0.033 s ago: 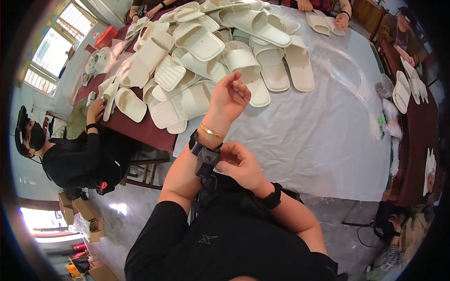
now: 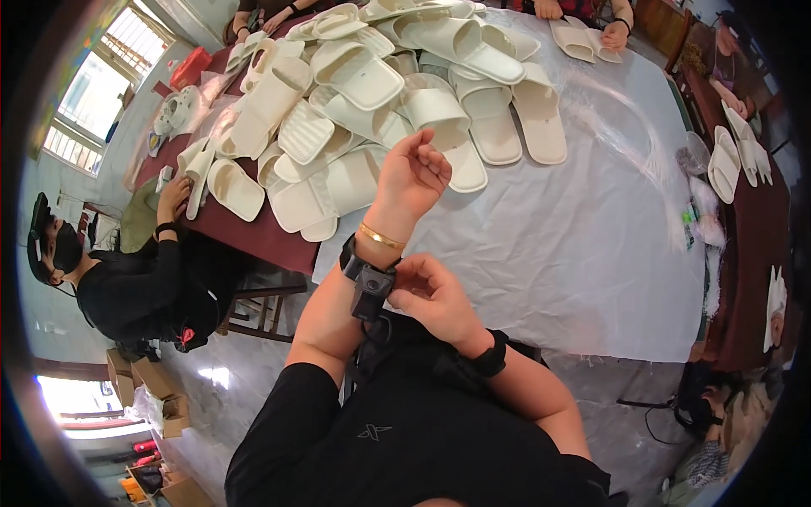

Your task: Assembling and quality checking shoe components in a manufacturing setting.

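My left hand is raised palm up in front of the slipper pile, its fingers loosely curled and holding nothing. A gold bracelet circles that wrist. Below the bracelet sits a small black camera on a black strap. My right hand pinches at the camera's right side with thumb and forefinger; the exact spot of contact is partly hidden. Another black band is around my right wrist. Many cream slippers are heaped just beyond my left hand.
A white sheet covers much of the table, with dark red cloth at its left. A co-worker in black sits at left, one hand by the slippers. Other people handle slippers at the far side and right. Cardboard boxes stand on the floor.
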`<control>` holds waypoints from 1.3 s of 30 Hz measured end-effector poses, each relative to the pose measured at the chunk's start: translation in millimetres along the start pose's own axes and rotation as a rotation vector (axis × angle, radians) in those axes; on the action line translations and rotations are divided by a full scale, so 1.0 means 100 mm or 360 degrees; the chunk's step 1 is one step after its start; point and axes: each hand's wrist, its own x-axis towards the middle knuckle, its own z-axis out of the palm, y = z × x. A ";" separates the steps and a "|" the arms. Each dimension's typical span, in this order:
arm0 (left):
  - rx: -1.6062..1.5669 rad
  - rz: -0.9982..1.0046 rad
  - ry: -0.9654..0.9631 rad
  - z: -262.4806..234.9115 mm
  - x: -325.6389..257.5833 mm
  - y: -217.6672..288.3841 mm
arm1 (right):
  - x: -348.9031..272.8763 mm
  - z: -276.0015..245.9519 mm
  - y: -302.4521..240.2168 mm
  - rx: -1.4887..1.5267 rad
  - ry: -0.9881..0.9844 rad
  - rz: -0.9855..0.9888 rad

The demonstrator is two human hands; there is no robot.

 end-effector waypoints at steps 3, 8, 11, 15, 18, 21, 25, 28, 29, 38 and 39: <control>-0.0087 -0.0054 -0.0057 -0.04 0.03 0.01 | 0.00 0.02 0.02 -0.0191 0.0117 -0.0162; -0.0231 -0.0119 -0.0016 -0.07 0.05 0.06 | 0.07 0.04 -0.03 -0.0622 0.0197 -0.0287; -0.0192 -0.0101 0.0028 -0.04 0.09 0.07 | 0.11 0.01 -0.03 -0.0623 0.0219 -0.0340; -0.0226 -0.0073 0.0011 -0.05 0.09 0.10 | 0.11 0.00 0.00 -0.0550 0.0187 -0.0241; -0.0306 -0.0144 -0.0054 -0.26 0.27 0.10 | 0.06 0.04 0.04 -0.0612 0.0251 -0.0264; -0.0254 -0.0018 0.0081 -0.21 0.31 -0.08 | 0.01 0.01 0.02 -0.0387 0.0325 -0.0229; -0.0280 0.0042 0.0123 -0.25 0.21 -0.07 | 0.00 -0.03 0.04 -0.0500 0.0264 -0.0085; -0.0246 0.0046 0.0137 -0.27 0.20 -0.08 | 0.03 0.01 0.01 -0.0490 0.0280 -0.0084; -0.0262 0.0020 0.0152 -0.28 0.20 -0.07 | 0.03 0.00 0.03 -0.0547 0.0277 -0.0098; -0.0233 0.0046 0.0113 -0.33 0.28 -0.08 | 0.05 0.06 -0.01 -0.0845 0.0273 -0.0358; -0.0231 0.0046 0.0106 -0.29 0.27 -0.09 | 0.04 0.04 0.00 -0.0849 0.0273 -0.0365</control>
